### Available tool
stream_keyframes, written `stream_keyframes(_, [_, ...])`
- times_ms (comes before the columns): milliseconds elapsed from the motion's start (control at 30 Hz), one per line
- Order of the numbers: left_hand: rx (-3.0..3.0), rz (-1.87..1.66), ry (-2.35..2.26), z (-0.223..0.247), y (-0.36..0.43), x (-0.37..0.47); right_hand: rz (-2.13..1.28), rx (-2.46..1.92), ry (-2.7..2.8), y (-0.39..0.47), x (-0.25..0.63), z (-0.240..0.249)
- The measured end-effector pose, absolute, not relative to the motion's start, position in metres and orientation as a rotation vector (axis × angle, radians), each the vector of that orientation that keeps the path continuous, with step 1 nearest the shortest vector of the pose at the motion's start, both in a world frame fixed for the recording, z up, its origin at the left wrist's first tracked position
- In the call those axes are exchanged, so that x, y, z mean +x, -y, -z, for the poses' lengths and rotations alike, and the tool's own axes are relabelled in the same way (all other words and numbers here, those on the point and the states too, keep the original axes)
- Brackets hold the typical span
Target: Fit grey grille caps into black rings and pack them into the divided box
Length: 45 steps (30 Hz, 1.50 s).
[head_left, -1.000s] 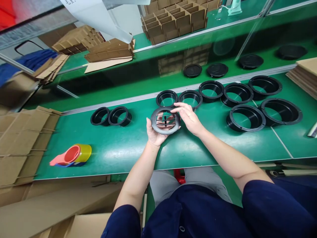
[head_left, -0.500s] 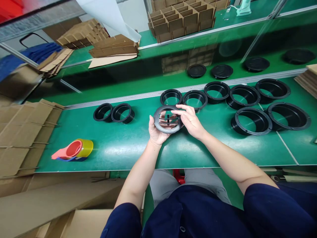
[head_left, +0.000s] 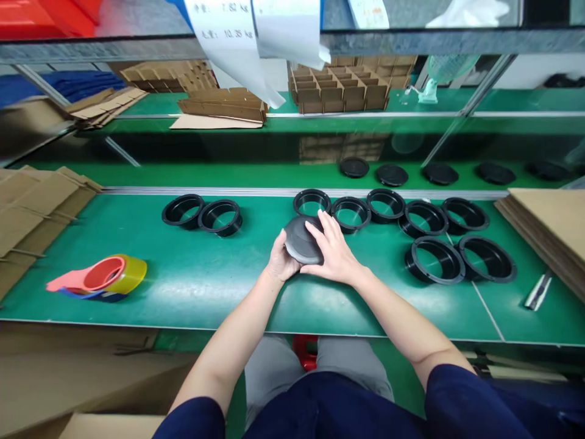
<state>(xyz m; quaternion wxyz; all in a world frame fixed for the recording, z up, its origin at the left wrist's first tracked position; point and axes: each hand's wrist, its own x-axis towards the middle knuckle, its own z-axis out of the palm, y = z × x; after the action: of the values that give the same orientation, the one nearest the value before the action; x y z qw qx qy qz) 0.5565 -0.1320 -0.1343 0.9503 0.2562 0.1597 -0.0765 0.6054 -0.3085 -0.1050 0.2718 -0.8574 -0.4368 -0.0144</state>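
Above the green bench I hold a round black air vent (head_left: 298, 241), tilted, its domed face looking solid with no gaps showing. My left hand (head_left: 280, 262) is closed around its lower left side, thumb at the rim. My right hand (head_left: 337, 255) grips it from the right, fingers over the face and thumb along the lower edge. The vent's underside is hidden. Just behind it stand two black flanged rings, one (head_left: 312, 196) partly covered by the vent and another (head_left: 351, 207) near my right fingers.
More black rings (head_left: 496, 258) stand on the right, and a pair (head_left: 220, 226) on the left. Several black discs (head_left: 392, 175) lie along the back. A tape dispenser (head_left: 130, 275) with yellow tape is at left. Cardboard (head_left: 548, 210) and a cutter (head_left: 538, 291) are at right.
The vent's slats stood open with see-through gaps; now its face looks closed. My right hand has shifted from its top edge across the face. The camera view has levelled.
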Motion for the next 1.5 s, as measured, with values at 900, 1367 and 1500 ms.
stream_keyframes(900, [0.785,-0.724,-0.835,0.140,0.068,0.595,-0.194,-2.618,1.213,0.243,0.659,0.070])
stream_keyframes(1367, [0.879,-0.698,-0.777,0.127,0.077,0.591,0.031,-2.540,0.031,0.254,0.833,0.075])
stream_keyframes(1500, [0.893,-0.656,-0.777,0.125,0.079,0.589,-0.136,-2.369,-0.216,0.295,0.886,0.086])
